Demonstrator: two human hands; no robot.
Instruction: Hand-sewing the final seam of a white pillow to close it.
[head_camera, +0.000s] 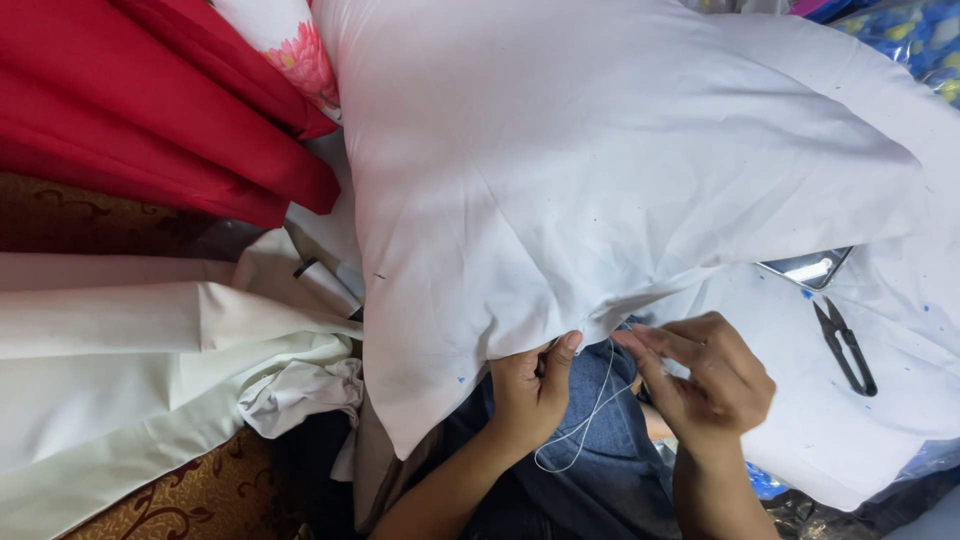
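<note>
Surface: patterned brown-and-gold floor covering (200, 500), bare at near left | left: cream cloth (120, 350) folded on it | far left: red fabric (150, 110) bunched | right: white sheet (850, 430) spread, black thread snips (846, 346) lying on it.

We cannot see a needle between the fingers of the right hand (705, 375); it is too small. The white pillow (600, 180) hides part of the phone (808, 268) at right. The red fabric (150, 110) is cut by the upper left edge.
</note>
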